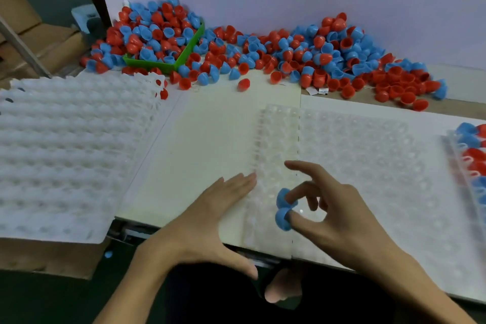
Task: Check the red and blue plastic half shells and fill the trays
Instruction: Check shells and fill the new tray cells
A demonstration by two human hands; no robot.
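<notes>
At right edge of the head view, we see a filled tray (470,163) cut off by the frame; its shell count cannot be read. Before us lies a clear tray (355,155), its pockets faint against the white table (210,139) and hard to make out. Our right hand (339,208) pinches two blue shells (285,209) at thumb and fingertip, index finger raised, over the clear tray's near left corner. Our left hand (210,216) lies flat with straight fingers, holding nothing, its fingertips at the tray's left edge. White trays (65,144) are stacked at left. Loose shells (263,58) are heaped along the back wall, some in a green bin (184,55).
</notes>
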